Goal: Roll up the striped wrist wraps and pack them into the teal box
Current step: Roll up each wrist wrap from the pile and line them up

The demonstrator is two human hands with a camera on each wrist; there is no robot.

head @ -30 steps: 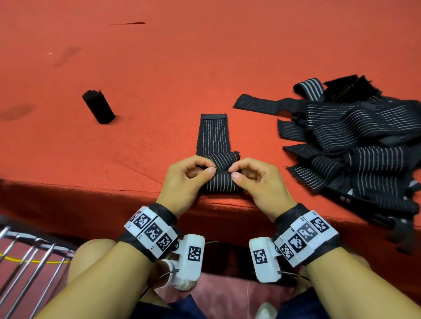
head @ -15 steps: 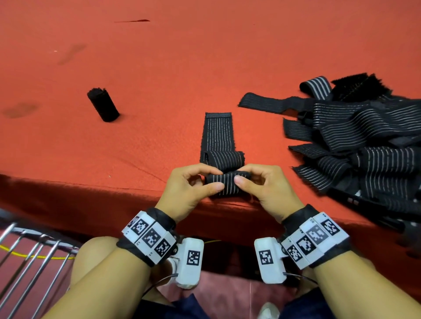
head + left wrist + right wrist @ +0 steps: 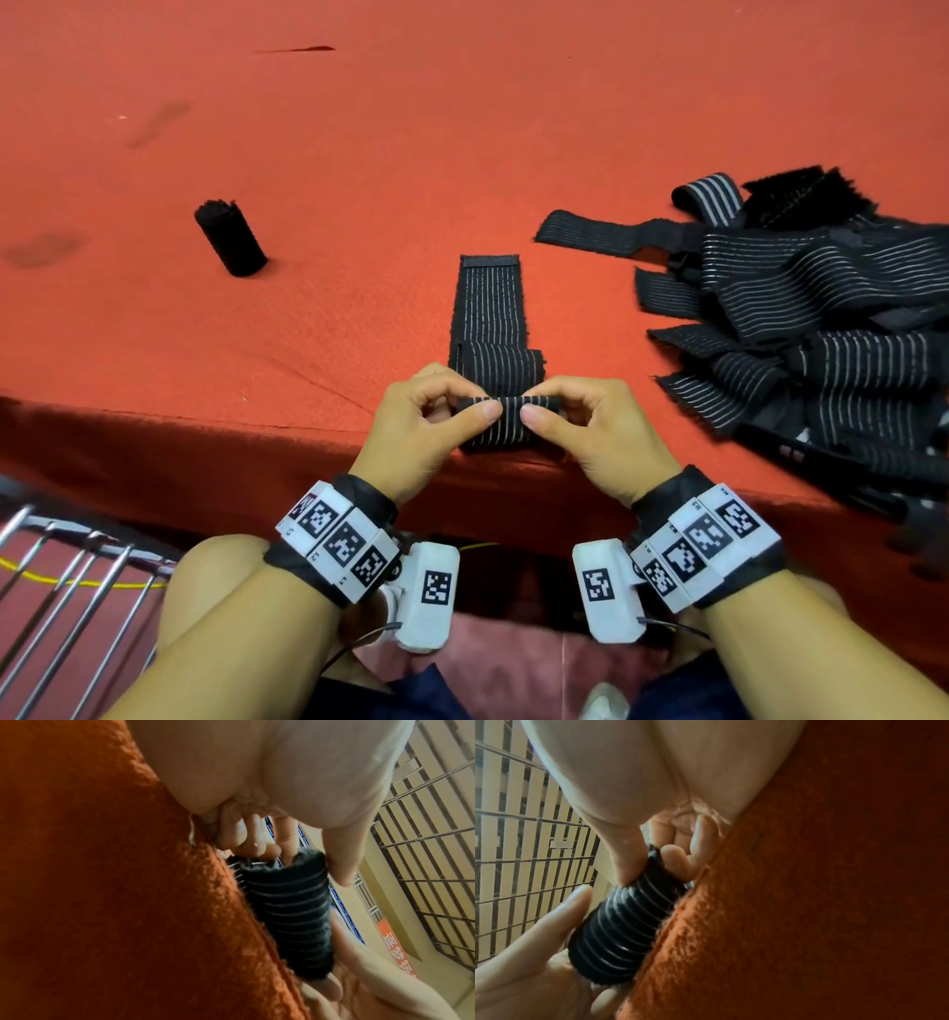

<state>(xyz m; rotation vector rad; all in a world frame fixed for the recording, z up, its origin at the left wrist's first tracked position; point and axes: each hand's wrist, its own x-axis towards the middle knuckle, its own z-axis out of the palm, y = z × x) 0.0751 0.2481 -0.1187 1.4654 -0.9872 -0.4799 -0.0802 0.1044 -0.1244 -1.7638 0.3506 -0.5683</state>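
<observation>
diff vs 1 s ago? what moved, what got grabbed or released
The near end of the striped wrap has gone from a flat fold to a small roll, turned away from the table edge. Left hand and right hand kept their pinch grip; nothing released. Finished roll and wrap pile unchanged.

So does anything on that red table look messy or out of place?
Only the pile of unrolled wraps at the right, tangled and spilling over the table edge. The wrap being rolled lies straight, and one finished roll sits apart.
</observation>
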